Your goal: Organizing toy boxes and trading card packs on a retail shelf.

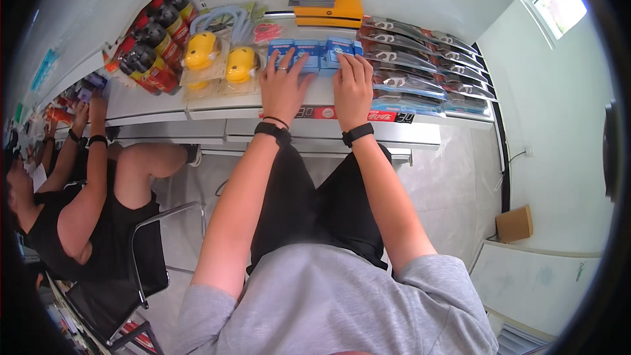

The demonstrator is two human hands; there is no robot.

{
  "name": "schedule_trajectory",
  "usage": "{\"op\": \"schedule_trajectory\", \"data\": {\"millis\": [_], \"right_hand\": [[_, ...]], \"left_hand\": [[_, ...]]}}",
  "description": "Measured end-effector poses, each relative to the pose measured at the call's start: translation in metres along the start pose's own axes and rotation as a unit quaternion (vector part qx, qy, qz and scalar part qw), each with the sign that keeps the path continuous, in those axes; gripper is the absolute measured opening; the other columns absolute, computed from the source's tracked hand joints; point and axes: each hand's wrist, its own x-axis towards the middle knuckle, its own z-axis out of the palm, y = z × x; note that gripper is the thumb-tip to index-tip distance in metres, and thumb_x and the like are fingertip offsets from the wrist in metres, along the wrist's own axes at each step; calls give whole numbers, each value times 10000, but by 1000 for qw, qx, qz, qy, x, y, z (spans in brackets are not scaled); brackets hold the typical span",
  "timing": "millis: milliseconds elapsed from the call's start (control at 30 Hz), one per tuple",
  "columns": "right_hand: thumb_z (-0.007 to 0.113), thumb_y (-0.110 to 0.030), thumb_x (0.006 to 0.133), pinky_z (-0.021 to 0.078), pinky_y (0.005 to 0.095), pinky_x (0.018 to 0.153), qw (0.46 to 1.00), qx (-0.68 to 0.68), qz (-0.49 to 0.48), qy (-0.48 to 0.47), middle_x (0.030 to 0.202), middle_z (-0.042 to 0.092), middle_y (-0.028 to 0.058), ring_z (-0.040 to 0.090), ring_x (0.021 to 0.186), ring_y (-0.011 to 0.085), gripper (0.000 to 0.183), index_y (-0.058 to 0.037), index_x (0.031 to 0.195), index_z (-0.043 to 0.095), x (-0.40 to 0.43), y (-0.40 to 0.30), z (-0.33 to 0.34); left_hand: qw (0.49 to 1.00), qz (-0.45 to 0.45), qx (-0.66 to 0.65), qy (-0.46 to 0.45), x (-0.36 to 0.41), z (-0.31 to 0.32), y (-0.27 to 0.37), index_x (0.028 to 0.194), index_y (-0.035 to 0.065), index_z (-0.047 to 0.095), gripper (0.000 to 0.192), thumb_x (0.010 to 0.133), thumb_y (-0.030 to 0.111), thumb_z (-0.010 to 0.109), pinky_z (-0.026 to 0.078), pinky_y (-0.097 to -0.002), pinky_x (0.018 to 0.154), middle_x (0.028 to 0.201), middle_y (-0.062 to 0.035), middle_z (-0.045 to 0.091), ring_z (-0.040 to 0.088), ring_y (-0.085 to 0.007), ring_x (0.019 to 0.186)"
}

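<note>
Several small blue boxes [306, 61] sit in a row on a white shelf [222, 109] in front of me. My left hand [286, 81] lies palm down over the left boxes. Its fingers are spread, with the tips touching the box fronts and the thumb pointing right. My right hand [353, 84] reaches over the right end of the row, fingertips resting on a blue box [340, 45] that sits a little higher than its neighbours. The fingers partly cover the boxes. Neither hand is plainly closed around one.
Left of the boxes are yellow toy-like items in clear packs [240, 65] and dark drink bottles [148, 66]. Yellow boxes [329, 7] stand behind; packaged knife-like tools [406, 56] are stacked right. A red price strip [325, 112] lines the shelf edge. A seated person [79, 212] works at left.
</note>
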Motion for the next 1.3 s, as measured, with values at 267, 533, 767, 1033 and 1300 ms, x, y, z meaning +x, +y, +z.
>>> {"op": "schedule_trajectory", "data": {"millis": [267,533,767,1033,1300], "right_hand": [[621,58,785,515,401,988,1000,12,-4,-12,1204,655,90,587,1151,309,428,-26,1200,687,-3,-2,-1],[617,96,755,516,411,969,999,-7,-30,21,1170,667,74,595,1112,301,466,-58,1183,717,-7,1,0],[600,117,748,521,409,953,997,-7,-49,55,1157,668,65,609,1084,293,477,-64,1172,724,-9,2,-4],[658,99,846,503,400,921,995,47,-29,86,1107,681,73,612,1060,291,305,-57,1098,727,-28,-10,-25],[634,98,823,480,430,943,967,237,-8,-95,1132,635,121,581,1114,367,379,-47,1172,600,-12,-17,-14]], "left_hand": [[999,-45,3,10,13,-5,14,1214,226,703,483,785,417,814,455,-575,972,1347,-21,618,467,-342,1340],[999,-28,11,40,15,3,12,1230,226,694,490,789,405,807,422,-603,984,1348,-28,615,468,-341,1341],[997,12,28,73,2,-1,17,1385,169,591,606,844,358,788,268,-651,1132,1504,-84,493,342,-375,1453],[993,43,-86,67,-57,-28,10,1420,43,453,676,844,163,786,295,-491,1163,1494,-159,462,398,-352,1413],[990,65,-123,-2,-56,-23,-10,1377,-36,447,684,854,223,802,368,-502,1097,1361,-248,518,475,-426,1297]]}}
